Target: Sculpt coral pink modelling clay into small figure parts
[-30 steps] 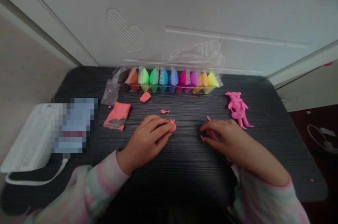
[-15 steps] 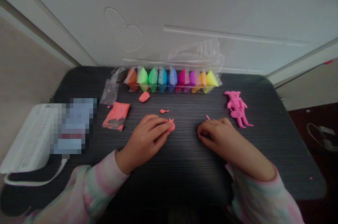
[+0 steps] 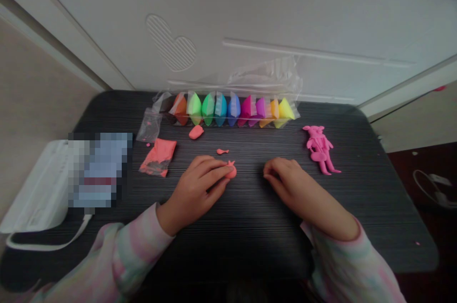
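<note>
My left hand (image 3: 200, 186) pinches a small rounded coral clay piece (image 3: 232, 171) with pointed bits on top, down at the dark tabletop. To its right, my right hand (image 3: 291, 181) is curled with thumb and fingertips together; whatever is between them is hidden. A little coral clay strip (image 3: 222, 151) with a thin tail lies just beyond the left fingers. Farther back rests a coral clay lump (image 3: 196, 132). Left of the left hand is an opened packet of coral clay (image 3: 159, 156).
Several coloured clay packets (image 3: 233, 105) stand in a clear bag along the back. A pink clay figure (image 3: 319, 148) lies at right. At left are a small clear bag (image 3: 149, 126), a blurred-out phone (image 3: 102, 170) and a white cabled box (image 3: 39, 189).
My right hand has shifted slightly left, toward the left hand; the tiny coral bit at its fingertips no longer shows. My left hand keeps its hold on the clay piece.
</note>
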Demonstrator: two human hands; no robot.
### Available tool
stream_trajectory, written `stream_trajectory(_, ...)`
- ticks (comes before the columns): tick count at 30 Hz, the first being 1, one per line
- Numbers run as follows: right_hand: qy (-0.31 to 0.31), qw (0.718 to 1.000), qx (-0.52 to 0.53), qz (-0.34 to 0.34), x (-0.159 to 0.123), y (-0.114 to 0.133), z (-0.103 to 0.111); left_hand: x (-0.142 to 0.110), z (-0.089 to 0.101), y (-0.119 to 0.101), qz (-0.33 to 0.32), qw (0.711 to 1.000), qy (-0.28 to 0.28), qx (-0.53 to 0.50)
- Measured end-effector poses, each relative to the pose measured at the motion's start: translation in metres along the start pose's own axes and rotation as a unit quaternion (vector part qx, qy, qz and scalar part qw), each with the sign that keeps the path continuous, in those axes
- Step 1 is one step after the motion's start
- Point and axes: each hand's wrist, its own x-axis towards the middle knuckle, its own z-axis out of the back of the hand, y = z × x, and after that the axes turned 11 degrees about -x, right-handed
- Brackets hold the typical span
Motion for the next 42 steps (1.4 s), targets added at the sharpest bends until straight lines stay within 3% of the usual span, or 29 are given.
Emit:
stream_trajectory(3,-0.041,0.997,0.071,-0.001,0.002,0.005,-0.001,-0.002,0.002,0.000,0.029,0.998,-0.046,-0.021)
stream_trajectory(6,-0.086,0.989,0.124,0.005,0.005,0.012,-0.005,-0.006,0.002,0.005,0.104,0.986,-0.124,-0.040)
stream_trajectory(10,-0.136,0.973,0.186,-0.001,0.016,0.026,-0.012,-0.008,0.000,0.013,0.204,0.944,-0.224,-0.130)
stream_trajectory(14,-0.138,0.973,0.186,-0.004,0.036,0.041,-0.019,-0.003,0.000,0.015,0.251,0.905,-0.267,-0.216)
stream_trajectory(20,-0.152,0.983,0.097,0.016,0.067,0.047,-0.034,-0.002,0.001,0.015,0.263,0.896,-0.273,-0.232)
stream_trajectory(27,-0.141,0.988,0.055,0.040,0.077,0.048,-0.040,-0.006,0.001,0.018,0.250,0.906,-0.264,-0.216)
stream_trajectory(42,-0.189,0.974,0.123,0.026,0.072,0.046,-0.042,-0.006,0.001,0.019,0.258,0.909,-0.260,-0.200)
